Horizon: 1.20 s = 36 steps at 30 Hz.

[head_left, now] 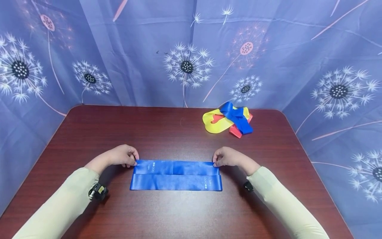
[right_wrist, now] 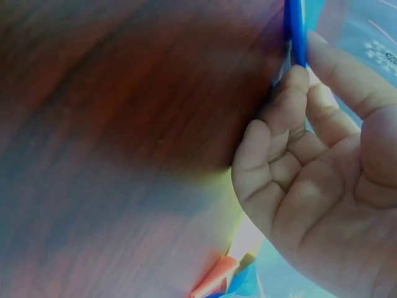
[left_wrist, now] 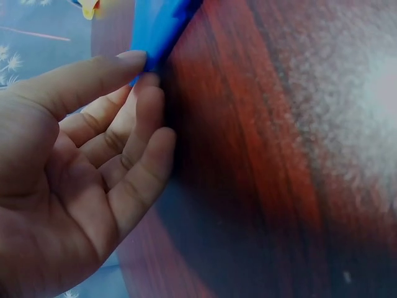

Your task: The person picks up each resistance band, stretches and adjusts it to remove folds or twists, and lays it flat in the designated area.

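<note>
A blue resistance band (head_left: 176,182) lies across the middle of the table in two long strips, the near one overlapping the far one, with small pale print near its ends. My left hand (head_left: 123,156) pinches its far left corner between thumb and fingertips. At the far right corner, my right hand (head_left: 228,157) holds the band the same way. In the left wrist view the blue band (left_wrist: 158,28) runs up from the thumb tip. Its edge (right_wrist: 298,31) shows between thumb and finger in the right wrist view.
At the table's back right lies a loose pile of bands: a yellow band (head_left: 216,127), a red band (head_left: 235,132) and another blue band (head_left: 235,116). Behind the brown table (head_left: 134,129) hangs a blue dandelion-print curtain (head_left: 134,49).
</note>
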Motion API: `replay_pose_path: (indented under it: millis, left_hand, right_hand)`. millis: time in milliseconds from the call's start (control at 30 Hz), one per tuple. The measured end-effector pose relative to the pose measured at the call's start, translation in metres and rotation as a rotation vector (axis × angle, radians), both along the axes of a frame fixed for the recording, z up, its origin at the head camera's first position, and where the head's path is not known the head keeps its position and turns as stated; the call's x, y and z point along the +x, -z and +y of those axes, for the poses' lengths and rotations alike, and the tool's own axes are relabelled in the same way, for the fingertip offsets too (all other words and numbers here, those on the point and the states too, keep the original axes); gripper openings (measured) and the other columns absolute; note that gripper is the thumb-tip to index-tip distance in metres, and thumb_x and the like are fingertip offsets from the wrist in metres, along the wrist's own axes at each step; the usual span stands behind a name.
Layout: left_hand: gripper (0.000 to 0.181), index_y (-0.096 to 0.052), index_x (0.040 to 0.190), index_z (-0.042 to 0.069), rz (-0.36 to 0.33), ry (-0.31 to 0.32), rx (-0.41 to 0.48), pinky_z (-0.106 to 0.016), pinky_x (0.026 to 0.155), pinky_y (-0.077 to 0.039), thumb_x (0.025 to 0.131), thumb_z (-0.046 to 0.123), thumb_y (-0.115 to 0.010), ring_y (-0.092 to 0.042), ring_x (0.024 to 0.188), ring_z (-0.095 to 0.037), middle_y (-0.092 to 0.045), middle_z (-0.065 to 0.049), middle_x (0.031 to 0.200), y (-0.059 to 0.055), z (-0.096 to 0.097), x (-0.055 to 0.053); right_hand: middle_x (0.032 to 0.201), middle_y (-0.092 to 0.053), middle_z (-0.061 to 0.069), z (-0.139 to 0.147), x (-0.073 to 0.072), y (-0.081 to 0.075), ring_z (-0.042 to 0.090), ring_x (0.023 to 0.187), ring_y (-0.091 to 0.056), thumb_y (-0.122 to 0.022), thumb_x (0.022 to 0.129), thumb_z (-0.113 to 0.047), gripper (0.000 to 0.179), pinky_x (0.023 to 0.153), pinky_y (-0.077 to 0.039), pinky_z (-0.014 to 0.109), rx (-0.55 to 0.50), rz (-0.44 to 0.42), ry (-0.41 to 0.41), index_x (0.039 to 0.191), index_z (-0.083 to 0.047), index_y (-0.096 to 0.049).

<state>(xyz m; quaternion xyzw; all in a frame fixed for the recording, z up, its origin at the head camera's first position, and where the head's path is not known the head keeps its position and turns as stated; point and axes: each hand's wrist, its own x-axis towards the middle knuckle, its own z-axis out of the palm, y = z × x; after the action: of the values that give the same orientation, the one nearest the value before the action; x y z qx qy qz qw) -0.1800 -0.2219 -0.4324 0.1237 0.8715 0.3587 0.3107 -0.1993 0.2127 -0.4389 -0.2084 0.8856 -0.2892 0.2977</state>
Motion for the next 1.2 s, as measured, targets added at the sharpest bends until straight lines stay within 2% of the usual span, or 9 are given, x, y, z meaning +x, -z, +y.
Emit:
replay_pose_path:
  millis: [367,567,867,1000,1200]
  left_hand:
    - [0.016,-0.066,0.093,-0.003,0.034,0.005,-0.013,-0.029,0.060,-0.052,0.080,0.004,-0.071,-0.059,0.063,-0.013,-0.064,0.002,0.069,0.003,0.003,0.002]
    - [0.014,-0.066,0.093,-0.001,0.043,0.002,-0.043,-0.028,0.059,-0.053,0.081,0.004,-0.072,-0.060,0.062,-0.013,-0.063,0.001,0.069,0.004,0.004,-0.001]
    - [0.016,-0.066,0.095,-0.001,0.056,-0.025,-0.057,-0.029,0.060,-0.053,0.082,0.005,-0.074,-0.060,0.063,-0.014,-0.064,-0.001,0.070,0.005,0.003,0.003]
    - [0.019,-0.066,0.099,-0.003,0.034,-0.016,-0.026,-0.030,0.062,-0.054,0.083,0.006,-0.072,-0.060,0.065,-0.014,-0.064,-0.001,0.072,0.004,0.000,0.003]
    - [0.030,-0.063,0.112,-0.006,-0.067,-0.009,0.029,-0.030,0.068,-0.055,0.087,0.008,-0.071,-0.061,0.072,-0.014,-0.063,0.000,0.076,0.001,-0.003,0.000]
  right_hand:
    - [0.068,-0.055,-0.001,0.001,0.002,0.000,0.012,0.065,-0.048,-0.078,0.087,-0.008,0.010,0.065,-0.040,0.024,0.032,0.039,-0.004,0.085,-0.004,-0.069]
    - [0.071,-0.056,0.000,0.000,0.004,0.000,0.013,0.067,-0.049,-0.079,0.087,-0.010,0.012,0.066,-0.041,0.024,0.066,0.049,0.035,0.087,-0.005,-0.068]
    - [0.074,-0.057,0.003,-0.003,0.007,0.002,0.015,0.070,-0.050,-0.080,0.087,-0.013,0.016,0.066,-0.043,0.025,0.055,0.052,0.075,0.093,-0.006,-0.067]
    - [0.074,-0.056,0.002,0.001,0.005,0.002,0.014,0.069,-0.050,-0.079,0.088,-0.014,0.016,0.066,-0.043,0.025,0.025,0.031,0.045,0.095,-0.005,-0.067]
    - [0.075,-0.059,0.003,0.011,-0.001,-0.001,0.015,0.069,-0.052,-0.072,0.093,-0.015,0.015,0.068,-0.045,0.028,-0.050,-0.073,0.033,0.100,-0.002,-0.066]
